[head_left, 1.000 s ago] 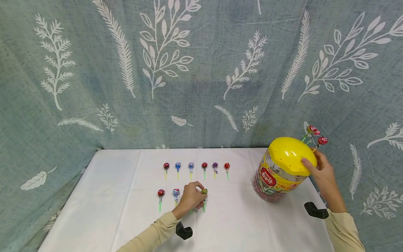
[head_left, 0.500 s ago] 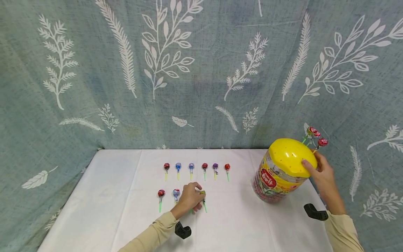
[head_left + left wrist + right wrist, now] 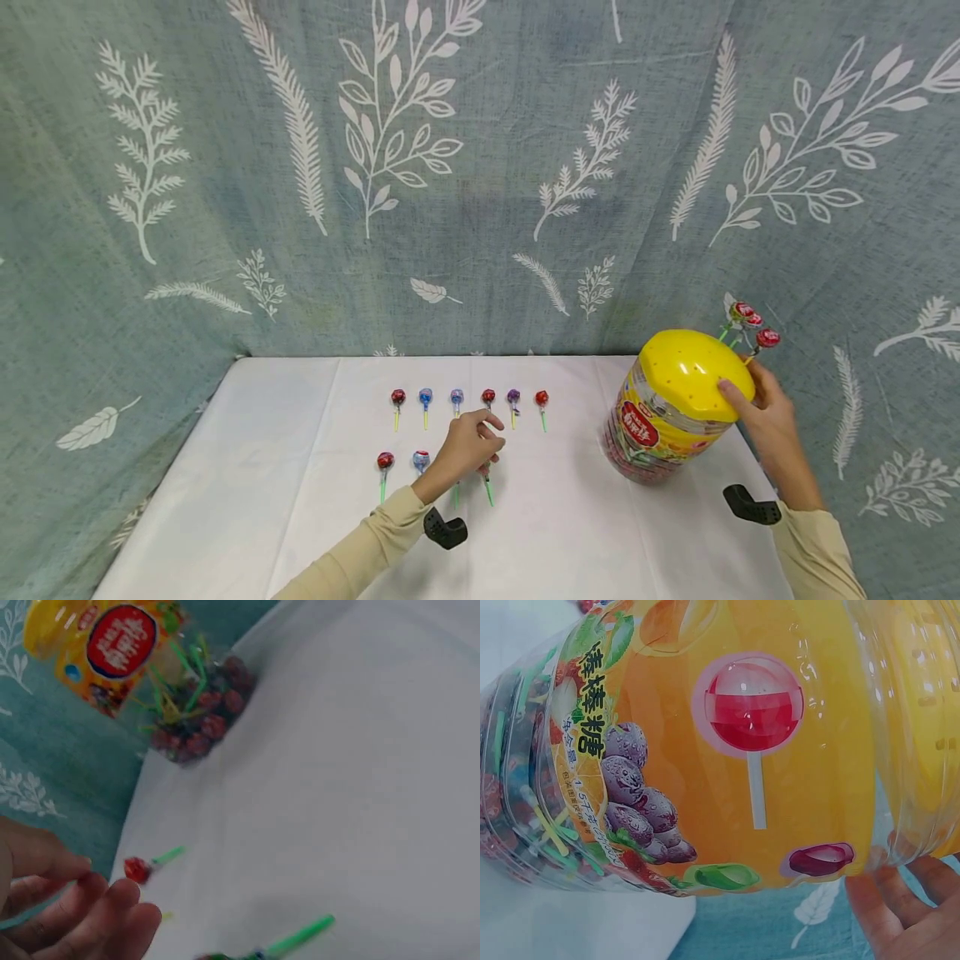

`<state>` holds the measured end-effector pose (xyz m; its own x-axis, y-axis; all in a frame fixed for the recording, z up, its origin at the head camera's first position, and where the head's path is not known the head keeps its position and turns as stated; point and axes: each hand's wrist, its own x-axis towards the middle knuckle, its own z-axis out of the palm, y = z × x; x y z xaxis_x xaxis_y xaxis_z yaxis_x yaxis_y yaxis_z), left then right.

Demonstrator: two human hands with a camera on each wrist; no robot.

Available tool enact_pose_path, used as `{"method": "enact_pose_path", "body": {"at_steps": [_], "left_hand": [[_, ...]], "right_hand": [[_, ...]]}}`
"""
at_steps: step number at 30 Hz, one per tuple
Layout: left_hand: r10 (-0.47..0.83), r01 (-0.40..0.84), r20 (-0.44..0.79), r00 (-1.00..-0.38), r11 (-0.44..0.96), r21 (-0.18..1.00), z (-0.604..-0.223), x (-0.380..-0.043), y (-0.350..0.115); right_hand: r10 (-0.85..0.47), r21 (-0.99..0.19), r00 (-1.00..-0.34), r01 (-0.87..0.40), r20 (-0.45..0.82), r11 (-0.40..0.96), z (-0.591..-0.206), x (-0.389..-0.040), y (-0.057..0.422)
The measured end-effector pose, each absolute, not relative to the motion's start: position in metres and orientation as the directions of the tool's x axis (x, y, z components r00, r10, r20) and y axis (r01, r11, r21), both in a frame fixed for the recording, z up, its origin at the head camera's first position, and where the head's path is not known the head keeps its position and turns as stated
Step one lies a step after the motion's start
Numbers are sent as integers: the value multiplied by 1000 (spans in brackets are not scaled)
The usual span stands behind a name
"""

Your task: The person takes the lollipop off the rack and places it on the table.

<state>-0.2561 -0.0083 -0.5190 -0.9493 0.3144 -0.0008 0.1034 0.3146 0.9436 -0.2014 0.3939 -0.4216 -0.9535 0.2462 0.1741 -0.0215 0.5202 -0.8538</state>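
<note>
My left hand (image 3: pixel 463 446) hovers over the lower row of lollipops with nothing between its loosely bent fingers. Below its fingertips lies a green-stick lollipop (image 3: pixel 489 492), its head hidden by the hand; its stick shows at the bottom of the left wrist view. My right hand (image 3: pixel 768 421) grips the upper right side of a big clear candy jar (image 3: pixel 641 425), thumb on the domed yellow lid (image 3: pixel 686 367). The jar leans to the right. Several lollipops (image 3: pixel 742 311) stick up out of the lid's far right side. Inside the jar, wrapped lollipops (image 3: pixel 210 724) fill the bottom.
Several lollipops lie in two rows on the white-covered table (image 3: pixel 300 467): a far row including a red one (image 3: pixel 542 397), and a near row with a dark red one (image 3: pixel 386 460) and a blue one (image 3: pixel 421 458). A leaf-patterned curtain (image 3: pixel 480 183) hangs behind.
My left hand has let go of the green-stick lollipop, which now lies tilted, and has moved up and slightly right toward the far row. The right hand and jar have stayed in place.
</note>
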Motion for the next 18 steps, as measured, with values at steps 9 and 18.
{"method": "enact_pose_path", "body": {"at_steps": [9,18], "left_hand": [[398,212,103,-912,241,947,-481,-264,23],[423,279,172,-890,206,938,-450,-272,49]], "right_hand": [[254,-867,-958,8,137,498,-422,-203,393],[246,-868,-958,-5,145,496,-422,-202,396]]}}
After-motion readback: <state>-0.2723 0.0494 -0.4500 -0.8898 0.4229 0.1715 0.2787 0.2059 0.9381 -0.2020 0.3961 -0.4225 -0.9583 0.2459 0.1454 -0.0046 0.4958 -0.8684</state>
